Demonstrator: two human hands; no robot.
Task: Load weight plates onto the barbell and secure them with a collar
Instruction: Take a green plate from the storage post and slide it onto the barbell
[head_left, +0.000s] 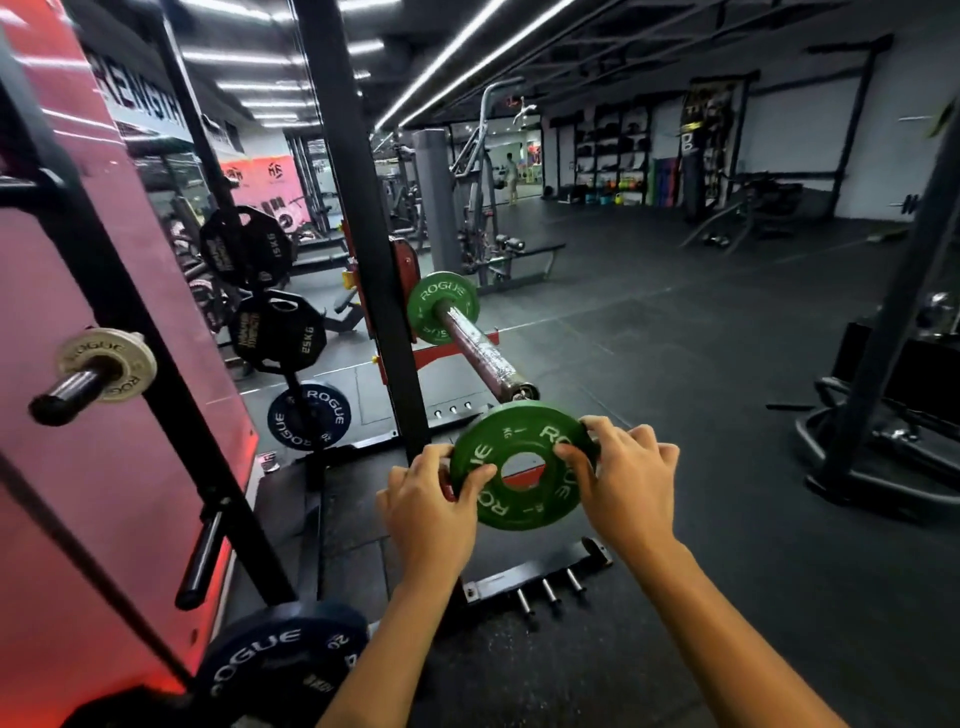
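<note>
A small green Rogue plate is held upright in front of me, just below the free end of the barbell sleeve. My left hand grips its left rim, and my right hand grips its right rim with the thumb near the centre hole. A second green plate sits far along the sleeve against the rack. The sleeve's tip is just above the held plate's top edge. No collar is visible.
The black rack upright stands left of the sleeve. Storage pegs hold black plates, a blue Rogue plate, a small pale plate and a dark plate near the floor. Black rubber floor spreads to the right.
</note>
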